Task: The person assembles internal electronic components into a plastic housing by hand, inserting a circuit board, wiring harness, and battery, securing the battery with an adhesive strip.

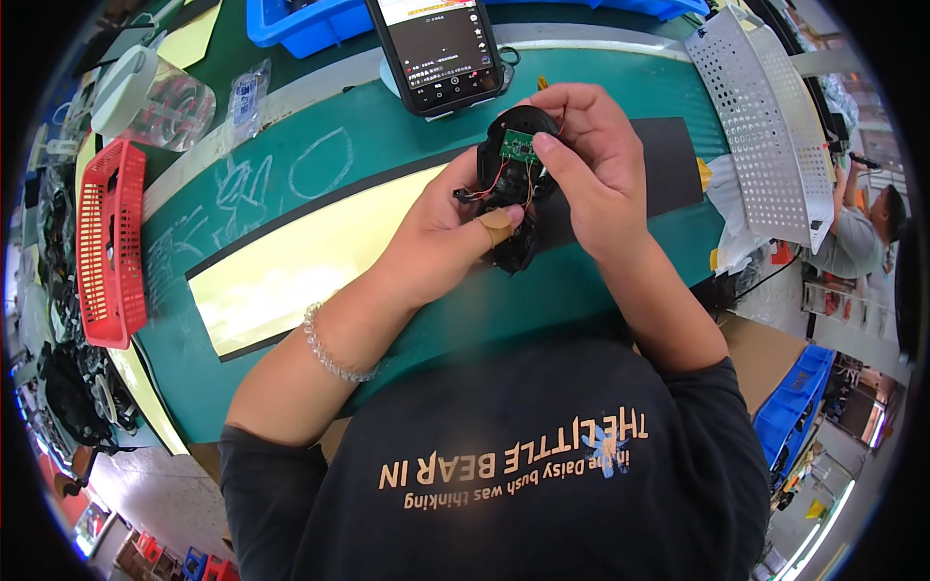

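Note:
My left hand (441,232) is closed around a black plastic housing (511,247), held above the table. Its thumb wears a tan finger bandage or cover and presses on the lower part of the housing. A small green circuit board (520,146) lies in the upper part, with thin red and other wires running down from it. My right hand (596,160) is closed at the upper right of the housing. Its thumb tip rests on the board's right edge, while the other fingers curl by the housing's rim and partly hide it.
A yellow sheet with black borders (300,266) lies on the green table mat (426,334). A phone (441,58) stands at the back before blue bins (315,29). On the left are a red basket (111,242) and a clear jug (174,107); a perforated metal rack (760,126) is on the right.

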{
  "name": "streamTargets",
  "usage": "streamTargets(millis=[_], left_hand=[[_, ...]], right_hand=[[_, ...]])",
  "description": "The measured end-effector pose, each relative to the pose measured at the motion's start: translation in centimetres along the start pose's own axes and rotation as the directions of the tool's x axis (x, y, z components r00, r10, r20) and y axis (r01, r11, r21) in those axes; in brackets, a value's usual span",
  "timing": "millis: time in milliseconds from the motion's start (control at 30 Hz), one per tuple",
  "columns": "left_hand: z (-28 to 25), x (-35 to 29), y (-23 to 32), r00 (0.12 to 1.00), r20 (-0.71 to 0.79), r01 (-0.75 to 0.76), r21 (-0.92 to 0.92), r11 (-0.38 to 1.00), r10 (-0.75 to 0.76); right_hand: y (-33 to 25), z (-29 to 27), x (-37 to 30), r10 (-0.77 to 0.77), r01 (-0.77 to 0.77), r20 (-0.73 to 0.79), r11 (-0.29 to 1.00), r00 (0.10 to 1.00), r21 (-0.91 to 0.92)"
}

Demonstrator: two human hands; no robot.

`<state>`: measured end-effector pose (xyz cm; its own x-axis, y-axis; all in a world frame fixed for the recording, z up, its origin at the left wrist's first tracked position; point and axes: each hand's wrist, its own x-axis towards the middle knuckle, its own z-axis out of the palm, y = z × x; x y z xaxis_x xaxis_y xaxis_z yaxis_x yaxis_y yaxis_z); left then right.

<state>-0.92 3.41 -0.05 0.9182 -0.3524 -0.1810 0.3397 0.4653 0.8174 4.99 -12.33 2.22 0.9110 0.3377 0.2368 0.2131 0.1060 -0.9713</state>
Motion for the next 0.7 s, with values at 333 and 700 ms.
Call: streamTargets(millis=[333,700], left_hand=[[-0.5,0.5,-0.3,0.997,-0.034,-0.070,-0.141,0.987,0.066],[-0.6,0.6,-0.1,1.000,-0.011,0.002,-0.112,0.994,-0.003]], right_hand=[[-0.4,-0.6,-0.6,-0.076,0.116,0.158,0.959,0.985,-0.260],[0.0,-1.0,0.3,-0.453,0.455,0.168,0.659,0.876,-0.599]])
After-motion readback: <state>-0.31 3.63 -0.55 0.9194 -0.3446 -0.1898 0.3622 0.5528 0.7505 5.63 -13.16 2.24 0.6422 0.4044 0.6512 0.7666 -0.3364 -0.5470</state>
